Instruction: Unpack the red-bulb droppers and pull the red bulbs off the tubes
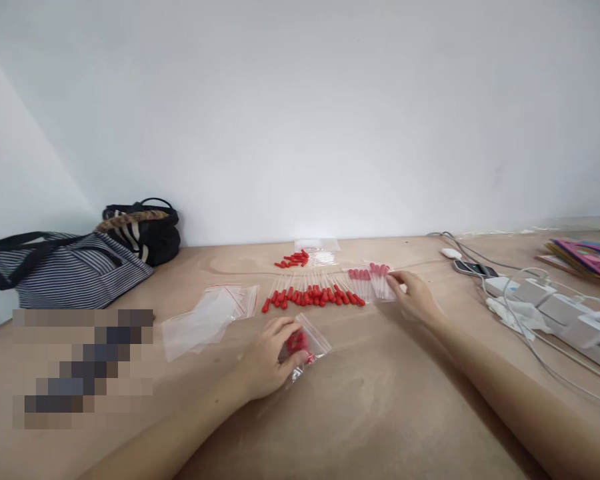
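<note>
My left hand (275,357) is closed around a clear zip bag (317,341) with red rubber bulbs (297,342) inside, low over the near table. Farther right, my right hand (414,293) pinches the edge of a clear bag of red-bulbed droppers (381,283). That bag overlaps another bag of droppers (360,283) on its left. Between the hands and farther back, a row of loose droppers (314,293) lies with red bulbs toward me and thin pale stems pointing away. Flat zip bags (205,319) overlap in a pile at the left.
Loose red bulbs (293,259) and clear tubes (323,258) lie near the wall. A striped bag (75,267) and black bag (160,237) stand left. A power strip (555,307) with chargers and cables, a dark device (475,269) and colourful flat items (590,259) occupy the right.
</note>
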A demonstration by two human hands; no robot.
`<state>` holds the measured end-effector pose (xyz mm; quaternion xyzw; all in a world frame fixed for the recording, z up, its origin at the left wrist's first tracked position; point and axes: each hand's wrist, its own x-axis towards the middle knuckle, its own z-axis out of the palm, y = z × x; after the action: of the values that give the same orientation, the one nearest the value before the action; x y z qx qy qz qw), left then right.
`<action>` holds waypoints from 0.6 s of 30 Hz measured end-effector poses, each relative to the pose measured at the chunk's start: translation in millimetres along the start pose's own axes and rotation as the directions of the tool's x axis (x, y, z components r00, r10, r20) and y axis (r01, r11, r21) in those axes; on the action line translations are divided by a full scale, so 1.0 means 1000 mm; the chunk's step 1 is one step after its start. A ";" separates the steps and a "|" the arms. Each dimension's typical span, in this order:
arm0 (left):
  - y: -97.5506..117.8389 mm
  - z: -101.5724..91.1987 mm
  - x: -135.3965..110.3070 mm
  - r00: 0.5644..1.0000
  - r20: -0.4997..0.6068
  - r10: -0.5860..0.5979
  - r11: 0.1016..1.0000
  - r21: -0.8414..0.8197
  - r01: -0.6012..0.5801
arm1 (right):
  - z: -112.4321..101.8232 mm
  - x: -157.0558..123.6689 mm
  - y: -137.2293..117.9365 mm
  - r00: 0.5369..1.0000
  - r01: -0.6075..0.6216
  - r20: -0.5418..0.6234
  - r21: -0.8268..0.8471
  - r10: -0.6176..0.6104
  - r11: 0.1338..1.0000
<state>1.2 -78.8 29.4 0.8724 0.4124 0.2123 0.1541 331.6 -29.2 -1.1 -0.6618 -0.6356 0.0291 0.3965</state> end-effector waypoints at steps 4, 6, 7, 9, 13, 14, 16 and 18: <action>0.002 0.006 -0.002 0.996 0.090 0.002 1.000 0.002 -0.002 | 0.020 -0.026 -0.070 0.922 0.175 0.306 0.218 -0.237 0.960; 0.000 0.007 -0.001 0.992 0.121 0.026 0.999 -0.026 -0.023 | 0.031 -0.042 -0.095 0.871 0.224 0.383 0.248 -0.308 0.942; -0.002 0.008 0.000 0.991 0.129 0.046 0.998 -0.043 -0.041 | 0.036 -0.049 -0.104 0.857 0.222 0.412 0.246 -0.309 0.943; -0.004 0.008 0.001 0.987 0.135 0.092 0.994 -0.073 -0.082 | 0.043 -0.060 -0.113 0.851 0.183 0.444 0.249 -0.280 0.951; -0.005 0.008 0.006 0.987 0.104 0.125 0.988 -0.109 -0.114 | 0.047 -0.071 -0.117 0.869 0.037 0.462 0.292 -0.175 0.956; -0.005 0.008 0.009 0.989 0.086 0.121 0.989 -0.101 -0.113 | 0.047 -0.073 -0.118 0.875 0.008 0.459 0.303 -0.154 0.953; -0.005 0.007 0.017 0.990 0.053 0.127 0.991 -0.056 -0.124 | 0.046 -0.075 -0.119 0.887 -0.011 0.441 0.315 -0.136 0.949; -0.005 0.005 0.027 0.981 0.056 0.185 0.983 0.005 -0.186 | 0.045 -0.077 -0.121 0.898 0.016 0.414 0.308 -0.149 0.951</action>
<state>16.0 -54.8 29.1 0.9133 0.3259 0.1996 0.1404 193.8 -88.9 0.0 -0.5437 -0.7238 0.2532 0.3410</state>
